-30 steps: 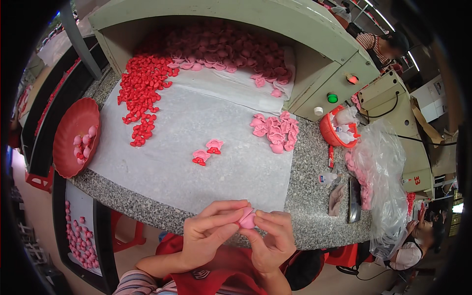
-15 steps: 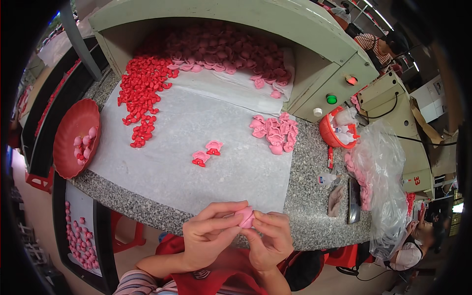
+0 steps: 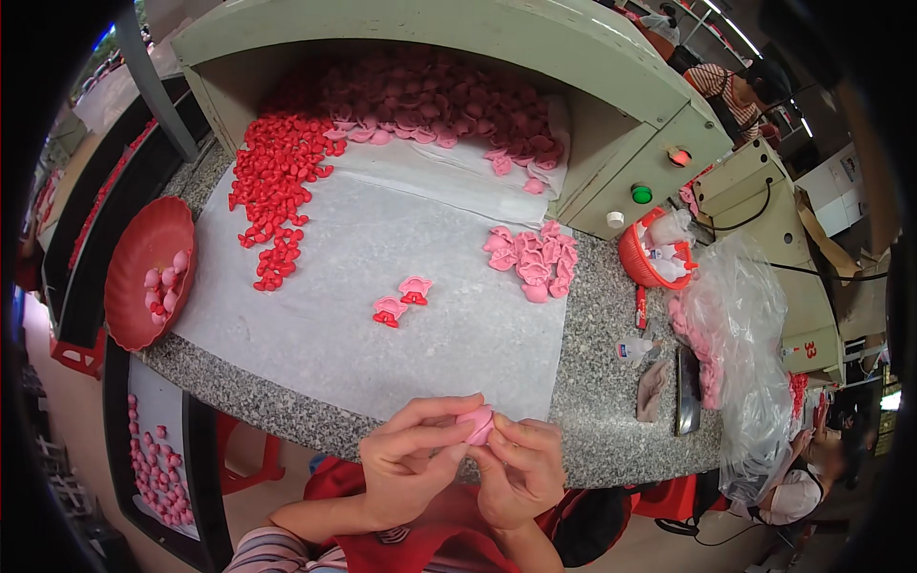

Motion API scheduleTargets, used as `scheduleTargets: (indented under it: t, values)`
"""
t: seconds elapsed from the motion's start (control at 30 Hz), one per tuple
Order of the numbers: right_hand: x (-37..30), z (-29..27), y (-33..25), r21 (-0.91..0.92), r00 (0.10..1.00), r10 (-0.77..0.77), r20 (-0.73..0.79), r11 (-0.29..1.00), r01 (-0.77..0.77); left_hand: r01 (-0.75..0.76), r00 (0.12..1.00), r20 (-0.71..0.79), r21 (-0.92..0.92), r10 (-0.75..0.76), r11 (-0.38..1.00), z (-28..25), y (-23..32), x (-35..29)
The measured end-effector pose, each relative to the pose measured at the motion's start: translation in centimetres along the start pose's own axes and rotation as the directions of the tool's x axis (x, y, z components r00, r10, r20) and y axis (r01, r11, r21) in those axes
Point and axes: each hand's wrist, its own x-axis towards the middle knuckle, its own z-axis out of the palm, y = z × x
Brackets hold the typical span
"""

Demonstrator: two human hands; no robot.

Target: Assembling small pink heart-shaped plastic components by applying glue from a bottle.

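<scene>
Near the front edge of the table, a small round pink piece (image 3: 475, 425) with a seam is pinched between my two hands. My left hand (image 3: 413, 456) grips its left side with thumb and fingers. My right hand (image 3: 521, 465) presses on its right side, fingertips closed round it. Beyond my hands, on white paper (image 3: 334, 334), lie two pink shell-like pieces (image 3: 389, 310) joined with red parts. To the right sits a small pile of loose pink pieces (image 3: 535, 260). Many glossy red parts (image 3: 272, 191) spread over the paper's left side.
A pale green metal housing (image 3: 430, 29) with pink pieces inside stands at the back. At left is a red bowl (image 3: 119, 277) holding pink balls. On the right are an orange basket (image 3: 638, 263), a small bottle (image 3: 632, 350), a phone (image 3: 687, 392) and a clear plastic bag (image 3: 745, 344).
Both hands keep their pinch on the pink piece, with only slight shifts of the fingers. Nothing else on the table has visibly moved.
</scene>
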Motion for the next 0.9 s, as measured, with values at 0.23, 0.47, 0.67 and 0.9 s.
scheduleTargets:
  t: [0.23,0.47,0.67,0.9]
  values:
    - [-0.2,0.2,-0.2,-0.062,0.999,-0.045,-0.001,0.997,0.045,0.025,0.999,-0.046,-0.096,-0.029,0.995,0.4,-0.2,-0.3]
    - [-0.5,0.2,0.0,-0.131,0.993,-0.116,-0.008,0.985,0.114,0.112,0.990,-0.060,-0.206,-0.126,0.972,0.6,-0.4,-0.3]
    - [-0.5,0.1,-0.1,-0.149,0.987,-0.160,-0.001,0.976,0.158,0.057,0.997,-0.048,-0.208,-0.068,0.976,0.6,-0.7,-0.6]
    - [-0.5,0.2,-0.2,-0.191,0.980,-0.198,0.018,0.962,0.198,0.029,0.999,-0.020,-0.149,-0.032,0.988,0.4,-1.0,-0.7]
